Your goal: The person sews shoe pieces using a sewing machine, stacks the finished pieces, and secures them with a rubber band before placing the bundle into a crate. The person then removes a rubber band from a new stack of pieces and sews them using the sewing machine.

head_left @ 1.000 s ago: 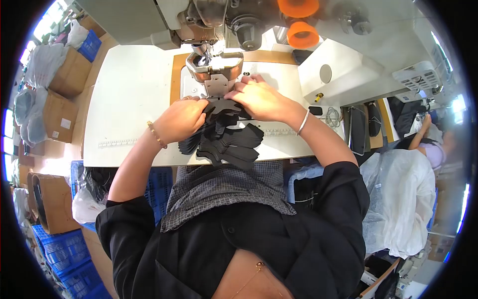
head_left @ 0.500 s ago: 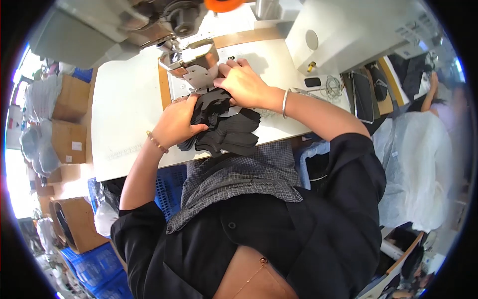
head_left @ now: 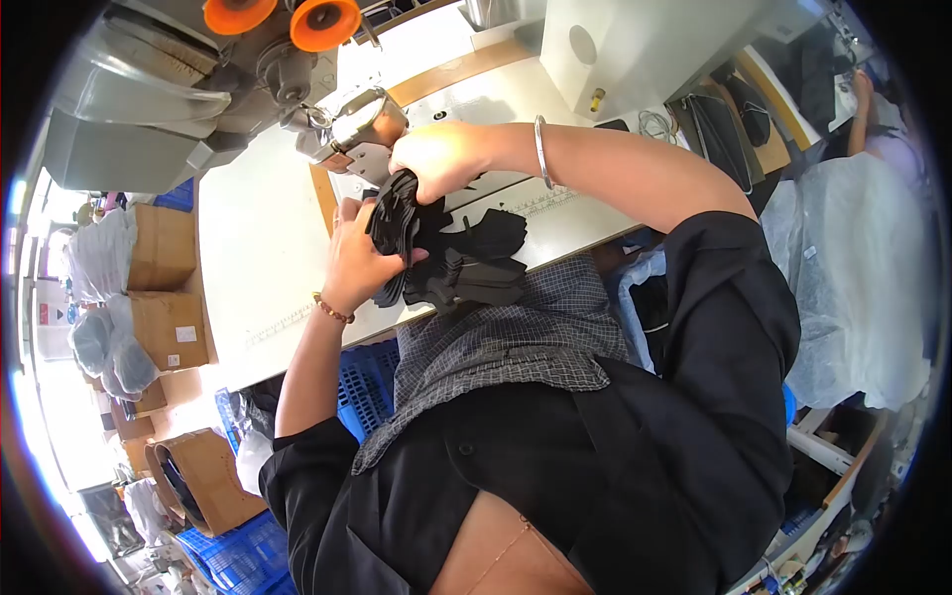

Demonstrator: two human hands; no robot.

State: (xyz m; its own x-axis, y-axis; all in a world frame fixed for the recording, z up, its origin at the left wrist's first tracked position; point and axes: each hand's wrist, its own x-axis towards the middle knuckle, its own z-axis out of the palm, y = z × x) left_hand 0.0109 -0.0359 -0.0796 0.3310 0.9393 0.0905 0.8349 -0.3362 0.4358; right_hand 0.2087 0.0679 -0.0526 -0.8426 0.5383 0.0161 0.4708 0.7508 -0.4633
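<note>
A thick bunch of black fabric pieces (head_left: 466,263) lies fanned in layers at the front of the white table, beside the sewing machine (head_left: 362,129). My left hand (head_left: 357,260) is wrapped round the left side of the bunch, thumb in front and fingers behind. From above, my right hand (head_left: 441,162) grips the top of the same pieces, its fingers curled down and partly hidden. It is close to the metal machine head. The needle area is hidden behind my hands and the fabric.
Orange thread holders (head_left: 325,24) stand above the machine. A pale machine housing (head_left: 635,50) rises at the back right. Cardboard boxes (head_left: 164,248) and blue crates (head_left: 233,555) are on the left. Plastic-covered material (head_left: 853,278) lies on the right, with another person's arm (head_left: 861,109) beyond.
My view has tilted and shifted. My right hand has come off the machine head's side and curled down over the fabric's top. The left hand still holds the bunch, whose upper layers now stand more upright.
</note>
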